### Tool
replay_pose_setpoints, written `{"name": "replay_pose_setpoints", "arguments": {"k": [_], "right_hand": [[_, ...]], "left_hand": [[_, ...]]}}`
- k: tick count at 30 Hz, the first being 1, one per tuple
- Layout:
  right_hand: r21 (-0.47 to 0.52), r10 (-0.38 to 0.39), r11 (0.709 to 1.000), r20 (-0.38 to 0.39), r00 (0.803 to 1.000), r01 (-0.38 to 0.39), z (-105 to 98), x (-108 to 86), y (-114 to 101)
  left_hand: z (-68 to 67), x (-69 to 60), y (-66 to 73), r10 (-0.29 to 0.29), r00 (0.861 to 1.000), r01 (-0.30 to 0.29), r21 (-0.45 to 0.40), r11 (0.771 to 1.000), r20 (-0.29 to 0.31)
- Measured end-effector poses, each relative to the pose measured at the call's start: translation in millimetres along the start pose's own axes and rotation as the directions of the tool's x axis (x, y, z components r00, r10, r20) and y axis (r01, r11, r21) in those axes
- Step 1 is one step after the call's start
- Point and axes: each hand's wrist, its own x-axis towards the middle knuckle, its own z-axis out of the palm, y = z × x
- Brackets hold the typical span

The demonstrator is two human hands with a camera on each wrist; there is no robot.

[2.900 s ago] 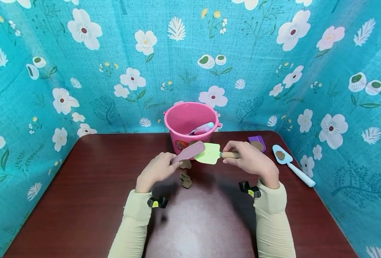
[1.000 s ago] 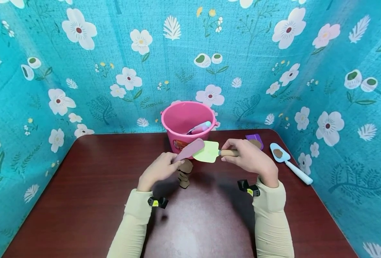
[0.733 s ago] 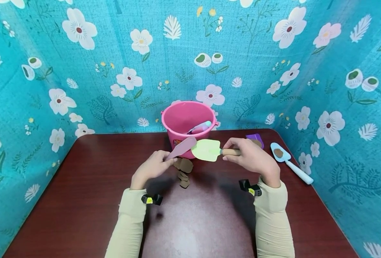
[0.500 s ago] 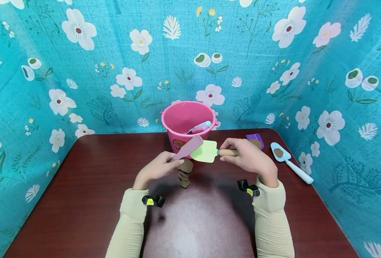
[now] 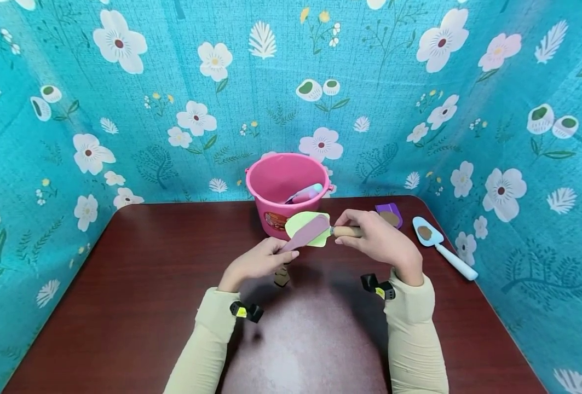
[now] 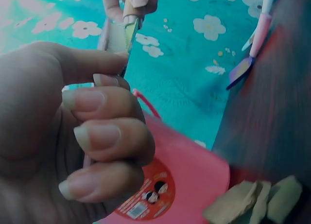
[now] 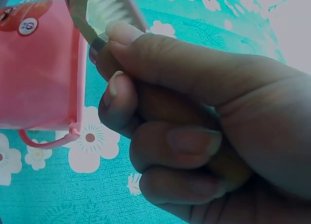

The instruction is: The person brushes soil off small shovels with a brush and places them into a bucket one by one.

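Note:
In the head view my left hand (image 5: 257, 264) grips a mauve brush (image 5: 309, 232) by its handle. The brush lies across the yellow-green blade of a small trowel (image 5: 297, 221). My right hand (image 5: 380, 239) pinches that trowel by its wooden handle (image 5: 348, 231). White bristles (image 7: 108, 9) face the blade in the right wrist view. Behind the blade stands a pink bucket (image 5: 266, 205). In the left wrist view my curled left fingers (image 6: 109, 139) hide most of the brush.
A purple scoop (image 5: 394, 210) and a light blue trowel (image 5: 455, 262), both with brown matter on them, lie at the right. Brown pieces (image 5: 282, 276) lie on the table in front of the bucket. Inside the bucket is a pink and turquoise tool (image 5: 308, 193). Floral cloth (image 5: 172, 82) surrounds the table.
My left hand has moved to the right and a little nearer, and the brush now lies farther along the blade toward the trowel's handle. My right hand has barely moved.

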Motion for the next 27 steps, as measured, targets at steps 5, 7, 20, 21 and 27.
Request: {"name": "replay_pose_setpoints", "arguments": {"k": [5, 7, 20, 21, 27], "right_hand": [[-0.008, 0.001, 1.0, 0.007, 1.0, -0.001, 0, 1.0, -2], [-0.01, 0.002, 1.0, 0.009, 1.0, -0.002, -1, 1.4, -2], [0.075, -0.036, 0.997, 0.01, 0.999, 0.035, 5, 10.4, -2], [0.089, -0.04, 0.995, 0.012, 0.999, 0.039, 7, 11.8, -1], [0.172, -0.048, 0.984, 0.027, 0.998, 0.043, 13, 20.3, 2]], "left_hand": [[-9.3, -4.8, -4.4, -0.015, 0.999, 0.017, 0.048, 0.999, -0.05], [-13.7, -6.9, -6.3, -0.022, 0.998, 0.026, 0.06, 0.998, -0.067], [-30.1, -15.1, -7.8, -0.046, 0.99, 0.06, 0.106, 0.993, -0.13], [-30.1, -15.3, -7.3, -0.042, 0.991, 0.056, 0.108, 0.993, -0.129], [-27.1, -14.6, -4.1, 0.009, 0.993, 0.007, 0.131, 0.991, -0.119]]}}
